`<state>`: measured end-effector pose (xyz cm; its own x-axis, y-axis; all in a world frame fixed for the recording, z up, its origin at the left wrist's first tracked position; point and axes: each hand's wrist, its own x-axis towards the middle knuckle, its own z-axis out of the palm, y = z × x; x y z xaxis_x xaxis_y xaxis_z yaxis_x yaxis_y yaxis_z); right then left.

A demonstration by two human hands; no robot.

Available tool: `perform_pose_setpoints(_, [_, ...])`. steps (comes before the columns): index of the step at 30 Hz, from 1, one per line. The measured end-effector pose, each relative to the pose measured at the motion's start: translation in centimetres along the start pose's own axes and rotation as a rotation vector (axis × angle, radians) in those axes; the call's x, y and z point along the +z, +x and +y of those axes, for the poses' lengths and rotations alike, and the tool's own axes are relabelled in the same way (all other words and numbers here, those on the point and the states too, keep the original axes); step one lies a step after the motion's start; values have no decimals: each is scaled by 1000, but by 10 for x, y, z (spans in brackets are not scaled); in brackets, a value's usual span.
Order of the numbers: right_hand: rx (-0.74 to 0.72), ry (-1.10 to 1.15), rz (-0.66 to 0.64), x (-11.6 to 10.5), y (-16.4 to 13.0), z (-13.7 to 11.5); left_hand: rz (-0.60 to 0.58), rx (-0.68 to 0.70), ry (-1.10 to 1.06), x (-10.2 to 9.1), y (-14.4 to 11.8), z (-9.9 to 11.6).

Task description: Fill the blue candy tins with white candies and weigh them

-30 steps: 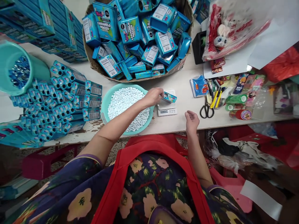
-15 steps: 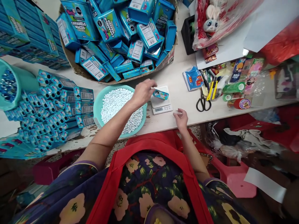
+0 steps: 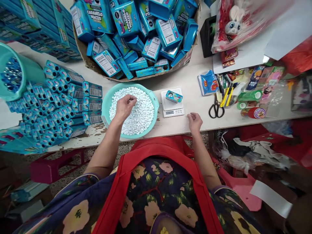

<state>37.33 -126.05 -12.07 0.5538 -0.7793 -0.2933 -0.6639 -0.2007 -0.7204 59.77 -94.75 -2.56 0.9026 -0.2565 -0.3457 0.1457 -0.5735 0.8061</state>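
My left hand reaches into a teal bowl heaped with small white candies; its fingers are curled down onto the pile. Whether it holds any candies I cannot see. A small blue tin lies alone on a white digital scale just right of the bowl. My right hand rests loosely curled on the white table near its front edge, right of the scale, with nothing visible in it.
A round basket full of blue candy boxes stands behind the bowl. Stacked small blue tins and a teal bucket sit at the left. Scissors, tape rolls and stationery clutter the right; a toy in a plastic bag lies beyond.
My left hand let go of the blue tin on the scale and moved left into the candy bowl. My right hand stayed by the table's front edge.
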Motion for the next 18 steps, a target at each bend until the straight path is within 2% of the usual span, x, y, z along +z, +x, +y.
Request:
perform_pose_setpoints(5, [-18, 94, -12, 1, -5, -21, -41, 59, 103, 18, -6, 14])
perform_pose_setpoints(10, [-69, 154, -15, 0, -15, -57, -122, 296, 219, 52, 0, 41])
perform_pose_setpoints(12, [-174, 147, 9, 2, -17, -80, -154, 364, 263, 63, 4, 52])
perform_pose_setpoints(14, [-353, 120, 11, 7, -16, -106, -145, 380, 285, 68, 8, 60])
perform_pose_setpoints(16, [-530, 72, -26, 17, -11, -131, -103, 350, 326, 67, 10, 61])
perform_pose_setpoints(18, [-648, -10, -73, 29, -3, -148, -54, 270, 428, 61, 10, 56])
